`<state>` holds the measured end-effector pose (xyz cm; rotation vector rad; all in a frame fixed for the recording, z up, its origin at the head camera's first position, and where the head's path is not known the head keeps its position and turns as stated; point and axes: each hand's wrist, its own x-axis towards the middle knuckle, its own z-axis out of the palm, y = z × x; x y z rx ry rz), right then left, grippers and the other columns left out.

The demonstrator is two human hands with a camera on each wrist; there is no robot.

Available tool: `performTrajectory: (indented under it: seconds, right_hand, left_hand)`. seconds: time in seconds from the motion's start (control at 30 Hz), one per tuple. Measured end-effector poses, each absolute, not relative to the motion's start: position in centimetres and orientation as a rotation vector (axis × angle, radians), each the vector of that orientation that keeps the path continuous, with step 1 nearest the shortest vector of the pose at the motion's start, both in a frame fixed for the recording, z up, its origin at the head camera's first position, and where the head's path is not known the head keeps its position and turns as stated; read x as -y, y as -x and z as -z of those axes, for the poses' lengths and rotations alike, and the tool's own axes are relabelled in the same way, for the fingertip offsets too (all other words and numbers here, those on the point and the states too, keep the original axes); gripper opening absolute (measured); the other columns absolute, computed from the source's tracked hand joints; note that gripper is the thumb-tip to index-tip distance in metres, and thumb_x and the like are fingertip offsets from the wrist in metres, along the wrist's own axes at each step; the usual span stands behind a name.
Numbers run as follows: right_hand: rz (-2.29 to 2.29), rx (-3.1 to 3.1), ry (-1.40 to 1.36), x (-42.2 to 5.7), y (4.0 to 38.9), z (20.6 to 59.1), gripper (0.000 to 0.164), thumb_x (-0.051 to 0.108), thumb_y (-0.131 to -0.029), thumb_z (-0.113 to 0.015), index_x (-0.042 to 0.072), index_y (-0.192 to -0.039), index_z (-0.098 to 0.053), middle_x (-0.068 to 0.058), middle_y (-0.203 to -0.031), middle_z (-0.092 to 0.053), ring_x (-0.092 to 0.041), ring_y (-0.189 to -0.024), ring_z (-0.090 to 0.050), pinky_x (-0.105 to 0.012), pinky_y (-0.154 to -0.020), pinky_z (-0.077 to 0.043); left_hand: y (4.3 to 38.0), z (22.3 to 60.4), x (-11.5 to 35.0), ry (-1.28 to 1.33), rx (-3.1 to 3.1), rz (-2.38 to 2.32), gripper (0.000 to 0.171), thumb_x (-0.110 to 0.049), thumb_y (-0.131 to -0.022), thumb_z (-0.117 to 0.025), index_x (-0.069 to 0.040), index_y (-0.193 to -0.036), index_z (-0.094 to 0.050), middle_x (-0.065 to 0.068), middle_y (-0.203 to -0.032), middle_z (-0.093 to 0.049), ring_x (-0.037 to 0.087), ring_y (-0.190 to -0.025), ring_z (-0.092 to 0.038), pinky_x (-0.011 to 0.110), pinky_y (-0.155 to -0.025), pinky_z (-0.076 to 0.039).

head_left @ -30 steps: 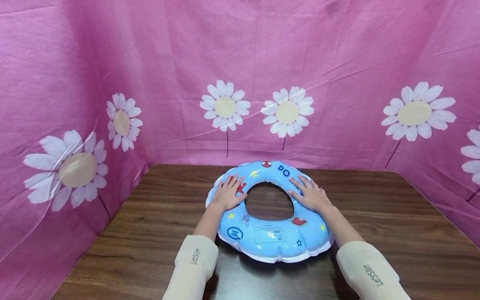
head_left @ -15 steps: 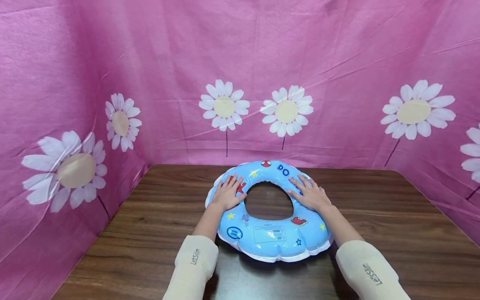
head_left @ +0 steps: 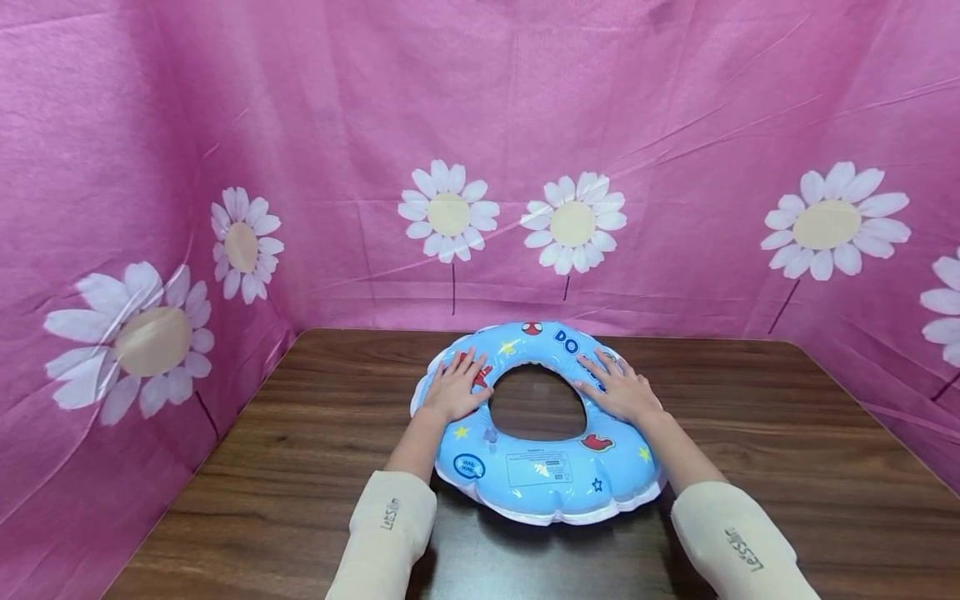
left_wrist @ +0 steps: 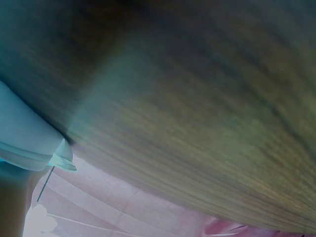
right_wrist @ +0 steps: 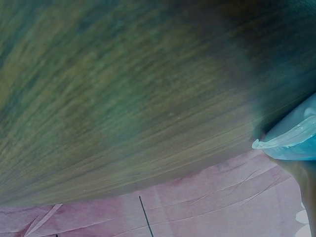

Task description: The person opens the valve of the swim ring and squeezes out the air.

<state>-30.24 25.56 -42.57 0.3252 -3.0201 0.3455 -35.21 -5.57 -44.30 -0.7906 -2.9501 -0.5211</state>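
A light blue inflatable swim ring [head_left: 536, 483] with printed stars and letters lies flat on the wooden table [head_left: 300, 467], its pale seam showing along the near edge. My left hand [head_left: 456, 390] rests on the ring's left side, fingers spread and straight. On the opposite side my right hand [head_left: 624, 392] lies on the ring in the same way, fingers spread towards the hole. In the left wrist view the ring's edge [left_wrist: 24, 133] shows at the left; the right wrist view has the ring's edge [right_wrist: 294, 133] at the right.
A pink cloth [head_left: 517, 100] printed with white daisies hangs behind the table and along both sides. The table's far edge runs just beyond the ring. Cream sleeves [head_left: 393, 517] cover both forearms.
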Motion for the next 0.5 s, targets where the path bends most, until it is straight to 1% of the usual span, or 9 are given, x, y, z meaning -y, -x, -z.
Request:
performTrajectory:
  seconds: [0.07, 0.23, 0.37, 0.5]
  right_hand:
    - [-0.348, 3.021, -0.324, -25.6, 30.2, 42.6, 0.067, 0.057, -0.092, -0.034, 0.019, -0.146, -0.025, -0.017, -0.149, -0.014, -0.049, -0.130, -0.011, -0.070, -0.092, -0.017]
    - [-0.351, 3.024, -0.323, -25.6, 30.2, 42.6, 0.067, 0.057, -0.092, -0.034, 0.020, -0.146, -0.025, -0.017, -0.149, -0.014, -0.049, -0.130, -0.011, -0.070, -0.092, -0.018]
    - [-0.350, 3.030, -0.321, -25.6, 30.2, 42.6, 0.067, 0.057, -0.092, -0.034, 0.020, -0.147, -0.025, -0.017, -0.149, -0.014, -0.049, -0.130, -0.011, -0.070, -0.092, -0.017]
    - [-0.349, 3.030, -0.325, -25.6, 30.2, 42.5, 0.066, 0.057, -0.093, -0.034, 0.020, -0.147, -0.024, -0.018, -0.149, -0.014, -0.049, -0.130, -0.011, -0.070, -0.092, -0.017]
  left_hand:
    - [35.2, 44.3, 5.6, 0.791, 2.953, 0.531, 0.070, -0.059, -0.090, -0.038, -0.026, -0.148, -0.018, 0.001, -0.153, -0.007, 0.026, -0.137, -0.003, 0.050, -0.106, -0.001]
    - [34.3, 43.2, 5.3, 0.742, 3.009, 0.458, 0.065, -0.049, -0.093, -0.042, -0.022, -0.148, -0.021, 0.002, -0.152, -0.009, 0.025, -0.137, -0.004, 0.048, -0.107, -0.002]
    - [34.1, 43.0, 5.2, 0.725, 3.015, 0.381, 0.065, -0.049, -0.093, -0.039, -0.022, -0.148, -0.019, 0.001, -0.152, -0.009, 0.025, -0.138, -0.005, 0.047, -0.108, -0.004]
    - [34.1, 43.0, 5.2, 0.721, 3.017, 0.379, 0.065, -0.050, -0.093, -0.039, -0.023, -0.148, -0.018, 0.000, -0.152, -0.008, 0.024, -0.138, -0.005, 0.047, -0.108, -0.004]
